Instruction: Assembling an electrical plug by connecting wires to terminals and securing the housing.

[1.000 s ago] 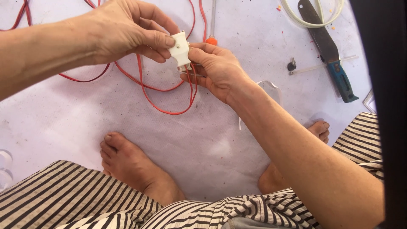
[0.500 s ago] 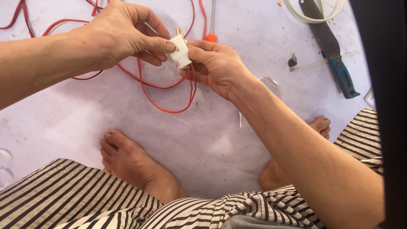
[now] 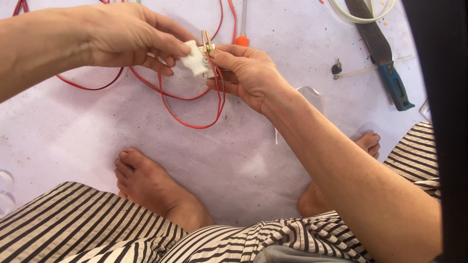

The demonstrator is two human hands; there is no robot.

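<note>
My left hand (image 3: 129, 36) pinches a white plastic plug cover (image 3: 194, 59) between thumb and fingers. My right hand (image 3: 243, 73) holds the other half of the plug (image 3: 208, 48), whose two brass pins stick upward. The two halves are slightly apart, almost touching. Red wire (image 3: 187, 104) runs from the plug down under my right hand and loops over the pale floor sheet.
A knife with a blue handle (image 3: 387, 73) lies at the upper right by a coil of clear tubing (image 3: 360, 14). An orange-handled screwdriver (image 3: 242, 34) lies behind my hands. A small dark screw (image 3: 336, 68) sits nearby. My bare feet (image 3: 151, 182) rest below.
The white cover has come off the plug body in my left hand, baring the brass pins. Both hands shifted slightly.
</note>
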